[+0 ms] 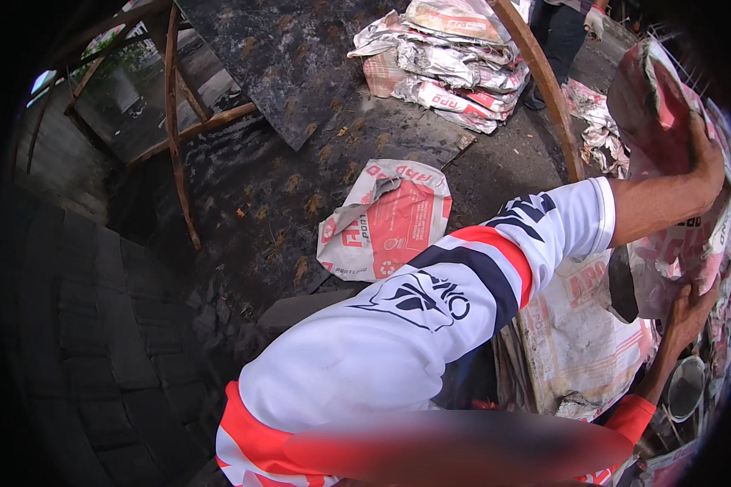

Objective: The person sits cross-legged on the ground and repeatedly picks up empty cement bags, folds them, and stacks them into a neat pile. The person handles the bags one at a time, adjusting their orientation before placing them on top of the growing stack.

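Note:
At the right, a crumpled red-and-white paper cement sack (670,260) is held up between my two hands. My left hand (704,166) grips its upper part, the arm reaching across from the left in a white sleeve. Lower down, my right hand (687,315) has its fingers on the sack's bottom edge. Below the held sack lies a pile of flattened paper sacks (581,341), pale with red print. Another sack (398,219), torn at one side, lies alone on the dark ground in the middle.
A tall stack of folded sacks (455,69) stands at the back. Beside it rises a curved wooden pole (544,89); another person's legs (559,36) show behind. Wooden poles (173,122) lean at the left near a dark sheet (268,57). A round container (687,385) sits lower right.

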A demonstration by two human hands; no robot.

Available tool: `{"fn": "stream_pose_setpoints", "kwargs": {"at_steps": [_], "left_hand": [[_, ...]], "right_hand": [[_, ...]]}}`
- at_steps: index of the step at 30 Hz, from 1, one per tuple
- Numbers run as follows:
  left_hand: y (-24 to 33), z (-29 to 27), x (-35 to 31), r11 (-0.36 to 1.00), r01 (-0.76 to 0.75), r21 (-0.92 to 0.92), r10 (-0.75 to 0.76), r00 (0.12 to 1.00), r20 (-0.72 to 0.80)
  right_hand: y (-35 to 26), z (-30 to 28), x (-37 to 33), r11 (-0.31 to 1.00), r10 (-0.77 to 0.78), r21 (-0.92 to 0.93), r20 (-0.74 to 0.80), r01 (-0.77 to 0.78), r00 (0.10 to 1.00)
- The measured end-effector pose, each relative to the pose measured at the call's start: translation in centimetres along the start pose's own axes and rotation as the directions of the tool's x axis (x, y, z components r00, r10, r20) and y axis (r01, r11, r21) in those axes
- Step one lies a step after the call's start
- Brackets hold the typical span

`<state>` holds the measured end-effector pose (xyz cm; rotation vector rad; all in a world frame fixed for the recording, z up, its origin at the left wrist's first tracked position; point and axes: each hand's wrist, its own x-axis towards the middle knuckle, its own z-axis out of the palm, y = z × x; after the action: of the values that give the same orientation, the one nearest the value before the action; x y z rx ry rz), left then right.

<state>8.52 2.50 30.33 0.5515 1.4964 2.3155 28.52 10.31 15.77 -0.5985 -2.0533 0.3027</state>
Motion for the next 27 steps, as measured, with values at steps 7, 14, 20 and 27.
{"fn": "stream_pose_setpoints", "kwargs": {"at_steps": [7,14,20,27], "left_hand": [[-7.9,-1.0,-3.6,0.880,0.236,-0.413,-0.002,0.870,0.494],[-27.0,-14.2,-16.1,0.680,0.733,0.003,-0.690,0.638,0.341],[-29.0,-20.1,-16.0,0.357,0.282,0.891,-0.934,0.088,0.346],[-33.8,-21.6,-7.6,0.445,0.377,0.813,-0.628,0.778,-0.017]], "right_hand": [[5.9,-16.3,0.3,0.574,-0.440,-0.755,0.041,0.316,0.897],[9.1,-13.6,-15.1,0.882,0.161,-0.441,0.611,0.164,0.775],[13.2,-11.8,-22.7,0.915,0.403,-0.335,0.787,-0.225,0.466],[19.7,-11.1,-25.0,0.336,0.929,-0.302,-0.048,-0.892,0.366]]}}
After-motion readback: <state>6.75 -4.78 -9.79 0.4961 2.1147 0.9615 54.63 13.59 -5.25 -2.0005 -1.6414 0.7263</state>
